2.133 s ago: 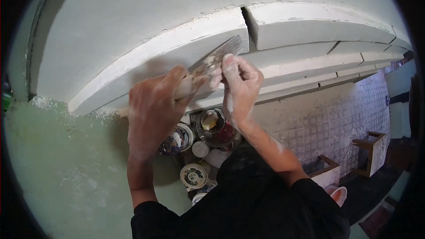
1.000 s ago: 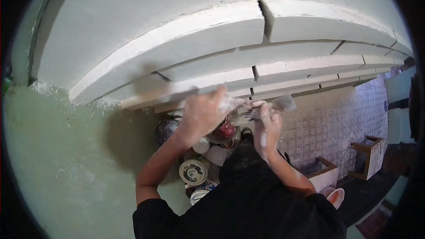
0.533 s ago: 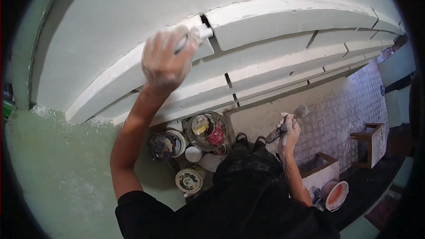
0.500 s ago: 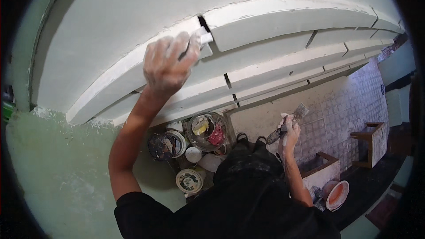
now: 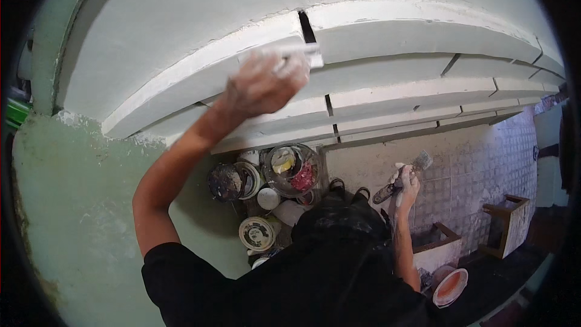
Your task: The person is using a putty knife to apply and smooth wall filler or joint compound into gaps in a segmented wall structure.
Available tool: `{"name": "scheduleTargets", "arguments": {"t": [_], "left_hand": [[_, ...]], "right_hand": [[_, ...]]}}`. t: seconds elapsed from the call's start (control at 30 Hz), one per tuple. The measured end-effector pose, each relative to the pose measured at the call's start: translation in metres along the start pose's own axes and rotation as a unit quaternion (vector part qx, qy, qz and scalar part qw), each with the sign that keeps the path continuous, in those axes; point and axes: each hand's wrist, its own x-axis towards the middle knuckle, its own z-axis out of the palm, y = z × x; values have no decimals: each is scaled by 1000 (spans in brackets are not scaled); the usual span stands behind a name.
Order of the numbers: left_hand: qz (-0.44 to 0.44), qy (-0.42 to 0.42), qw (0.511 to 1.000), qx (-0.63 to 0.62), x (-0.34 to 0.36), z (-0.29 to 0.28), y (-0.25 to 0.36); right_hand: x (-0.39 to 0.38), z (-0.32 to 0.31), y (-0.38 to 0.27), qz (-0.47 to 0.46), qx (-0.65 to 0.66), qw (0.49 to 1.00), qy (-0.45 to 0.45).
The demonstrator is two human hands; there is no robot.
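My left hand (image 5: pixel 266 85), dusted white and smeared by motion, is closed around a small white flat-edged piece (image 5: pixel 315 54); its kind I cannot make out. That piece is at the front face of the upper white ledge (image 5: pixel 387 42), right by a dark vertical gap (image 5: pixel 307 27) in it. Lower down on the right, my right hand (image 5: pixel 407 188) grips a putty knife (image 5: pixel 422 161). Its broad, speckled grey blade points up and away, and its dark handle sticks out on the near side of the fist. White residue covers those fingers too.
More stepped ledges (image 5: pixel 417 95) run below the upper one. Beside my feet stand a tub (image 5: pixel 316 158) and several paint buckets (image 5: pixel 256 234). Wooden-framed boxes (image 5: pixel 514 224) and an orange-lined bucket (image 5: pixel 451 286) are at the right. A green wall (image 5: pixel 91 218) rises on the left.
My left hand has moved right relative to my body and sits lower on the ledge face, the white piece still in it. My right hand keeps holding the putty knife. The view has shifted slightly.
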Motion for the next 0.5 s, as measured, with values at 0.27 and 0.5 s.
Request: {"name": "scheduleTargets", "arguments": {"t": [0.27, 0.5], "left_hand": [[-7, -38, 999, -16, 21, -29, -2], [-2, -83, 995, -52, -11, -16, 9]], "right_hand": [[2, -14, 11, -14, 11, 999, 41], [2, 1, -10, 62, 19, 997, 45]]}}
